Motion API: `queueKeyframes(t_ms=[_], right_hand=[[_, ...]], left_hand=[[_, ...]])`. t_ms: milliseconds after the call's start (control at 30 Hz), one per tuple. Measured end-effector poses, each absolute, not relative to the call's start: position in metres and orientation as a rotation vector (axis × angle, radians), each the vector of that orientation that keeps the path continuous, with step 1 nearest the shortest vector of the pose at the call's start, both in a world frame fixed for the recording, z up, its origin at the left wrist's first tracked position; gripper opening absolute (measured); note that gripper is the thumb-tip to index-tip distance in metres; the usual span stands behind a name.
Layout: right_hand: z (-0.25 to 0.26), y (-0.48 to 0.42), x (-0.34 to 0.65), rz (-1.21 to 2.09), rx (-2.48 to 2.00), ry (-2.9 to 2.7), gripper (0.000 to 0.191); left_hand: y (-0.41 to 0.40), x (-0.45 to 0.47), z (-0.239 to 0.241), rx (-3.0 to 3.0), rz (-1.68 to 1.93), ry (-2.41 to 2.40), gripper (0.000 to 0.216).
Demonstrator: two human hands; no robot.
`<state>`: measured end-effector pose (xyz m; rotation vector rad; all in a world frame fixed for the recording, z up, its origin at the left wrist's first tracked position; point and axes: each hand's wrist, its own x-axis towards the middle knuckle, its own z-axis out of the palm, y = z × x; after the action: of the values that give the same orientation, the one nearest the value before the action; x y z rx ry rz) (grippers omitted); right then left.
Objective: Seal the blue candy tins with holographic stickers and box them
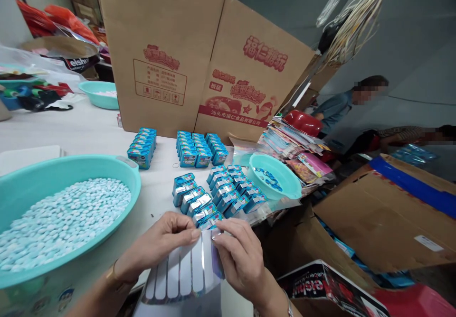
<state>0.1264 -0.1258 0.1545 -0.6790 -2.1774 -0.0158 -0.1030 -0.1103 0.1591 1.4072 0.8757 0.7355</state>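
At the bench's left edge sat a large teal basin (71, 177) filled with small pale tablets (60, 219). Farther back along the left, a smaller teal bowl (93, 97) stood near the far edge, just left of a big cardboard carton (199, 56) standing upright on the bench. In front of the carton, rows of little blue boxes (194, 148) were lined up in blocks, with another group (221, 196) lying slanted closer to the near edge.

At the near edge, the left hand (160, 246) pinched the top edge of a shiny sticker sheet (185, 272) between thumb and forefinger, fingers curled. The sheet, with white strips where labels had been removed, hung down from the bench's near edge between both hands. The right hand (240, 257) gripped the sheet's upper right corner, fingertips closed on a glossy sticker, just beside the nearest blue box.

To the right, a small teal bowl (276, 177) with blue pieces tilted at the bench's right edge. Beyond it lay stacked printed packets (295, 141), open brown cartons (384, 217) and, far right, a seated person (342, 103).
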Motion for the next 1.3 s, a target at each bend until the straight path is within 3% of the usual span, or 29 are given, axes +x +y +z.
queueKeyframes(t_ms=[200,300,333,433,500,567,667,800,1167,1300], right_hand=[[0.171,-0.127,0.132,0.025,-0.76,-2.095,0.022],[0.187,-0.115,0.126,0.264,-0.987,-1.99,0.013],[0.19,-0.108,0.122,0.357,-1.072,-1.955,0.013],[0.193,-0.085,0.106,0.602,-1.211,-1.872,0.016],[0.187,-0.069,0.093,0.723,-1.221,-1.851,0.018],[0.178,-0.055,0.081,0.797,-1.209,-1.856,0.019],[0.166,-0.036,0.062,0.879,-1.204,-1.867,0.018],[0.152,-0.007,0.039,0.99,-1.202,-1.876,0.018],[0.113,0.067,-0.001,0.578,-1.334,-2.14,0.014],[0.103,0.079,-0.001,0.581,-1.306,-2.125,0.014]], left_hand=[[-0.092,-0.11,0.135,1.543,0.682,1.143,0.04],[-0.089,-0.111,0.117,1.72,0.672,1.367,0.018],[-0.09,-0.111,0.112,1.757,0.703,1.386,0.02],[-0.098,-0.11,0.107,1.698,0.784,1.262,0.06],[-0.101,-0.112,0.109,1.539,0.783,1.142,0.074],[-0.1,-0.114,0.111,1.366,0.829,1.053,0.073],[-0.087,-0.121,0.113,1.218,0.946,1.021,0.051],[-0.06,-0.132,0.106,1.095,0.985,1.206,0.052],[-0.003,-0.152,0.068,1.262,1.017,1.723,0.046],[0.007,-0.153,0.062,1.28,0.978,1.743,0.046]])
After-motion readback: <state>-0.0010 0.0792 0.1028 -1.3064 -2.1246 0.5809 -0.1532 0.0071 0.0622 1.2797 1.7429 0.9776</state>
